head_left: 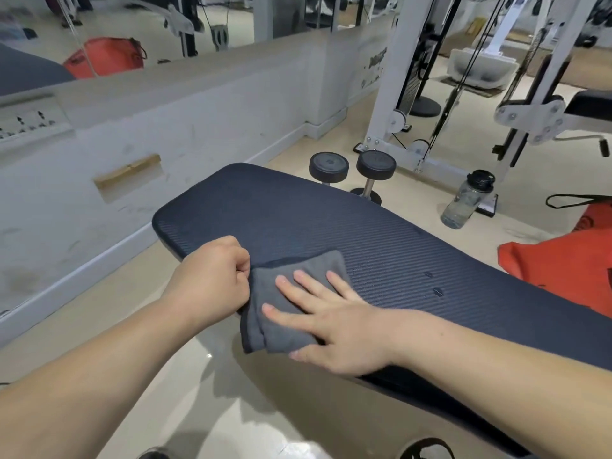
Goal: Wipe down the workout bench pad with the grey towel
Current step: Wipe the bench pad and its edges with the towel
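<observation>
The toe of a shoe (425,448) shows at the bottom edge, on the glossy beige floor (205,392). Above it, the grey towel (258,329), folded, lies on the near edge of the dark ribbed bench pad (298,210), its lower end hanging just over that edge. The right hand (334,313) lies flat on the towel with straight, spread fingers, pressing it to the pad. The left hand (212,279) is curled into a fist against the towel's left edge and seems to pinch the cloth between thumb and fingers.

Beyond the pad two dumbbells (376,167) stand on end, with a clear water bottle (468,200) to their right and an orange bag (563,260) nearer, beside the pad. A white cable machine (384,94) rises behind. A scuffed white wall (165,144) runs along the left, a mirror (132,24) above it.
</observation>
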